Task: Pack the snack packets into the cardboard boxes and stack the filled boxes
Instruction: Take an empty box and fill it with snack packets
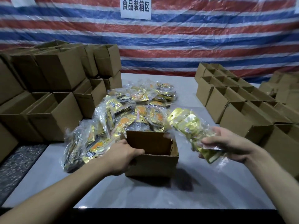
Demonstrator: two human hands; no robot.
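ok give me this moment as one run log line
phase: packing | left hand: grips open box rim | right hand: holds snack packets beside box, not yet in

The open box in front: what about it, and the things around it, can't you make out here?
- Head view: floor of the open box, hidden by its near wall and the left hand; whether anything lies inside cannot be told.
- Head view: packets in the right hand, motion-blurred; count and print unreadable.
- Head view: stacked boxes at left, walls hide contents.
- Head view: boxes at right, cut by the frame edge.
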